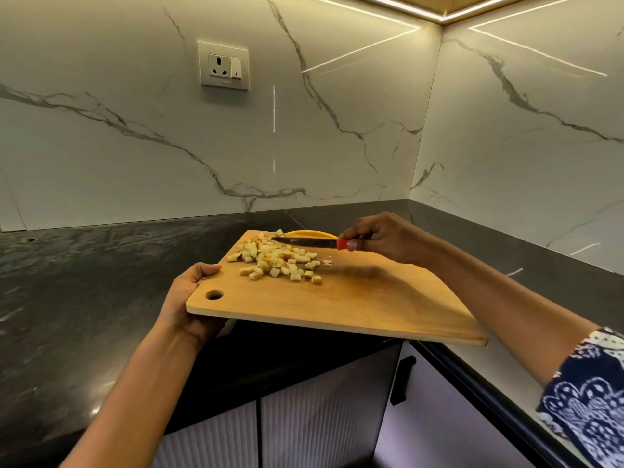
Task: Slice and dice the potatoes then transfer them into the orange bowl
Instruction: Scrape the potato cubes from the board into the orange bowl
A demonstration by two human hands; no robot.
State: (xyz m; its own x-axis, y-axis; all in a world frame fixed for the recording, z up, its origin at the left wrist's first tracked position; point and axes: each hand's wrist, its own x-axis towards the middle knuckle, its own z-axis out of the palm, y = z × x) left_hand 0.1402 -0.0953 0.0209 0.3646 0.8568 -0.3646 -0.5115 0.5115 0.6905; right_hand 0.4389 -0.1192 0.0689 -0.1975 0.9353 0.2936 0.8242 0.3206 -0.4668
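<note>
A white wall socket with a switch (223, 65) is seen in the upper left of the frame, set into a white marble-veined wall, and a dark, mottled stone countertop (84, 282) fills the left side below it. At lower centre-left, the left hand (192, 295) is curled round the left edge of a pale rectangular wooden cutting board (354, 305), thumb on top, just beside the round hole (214, 294) in the board's corner. The board is held off the countertop and is tilted. A loose heap of small pale diced potato pieces (280, 261) lies on the upper left part of the board, near its far edge. Just beyond that edge, at the centre of the frame, only a sliver of the orange bowl's rim (310, 234) can be seen. A knife with a dark blade and red handle (304, 243) is laid sideways over the heap, its tip pointing left. Its handle is gripped by the right hand (381, 238), fingers closed round it. A navy and white patterned sleeve (587, 393) is visible at the lower right.
</note>
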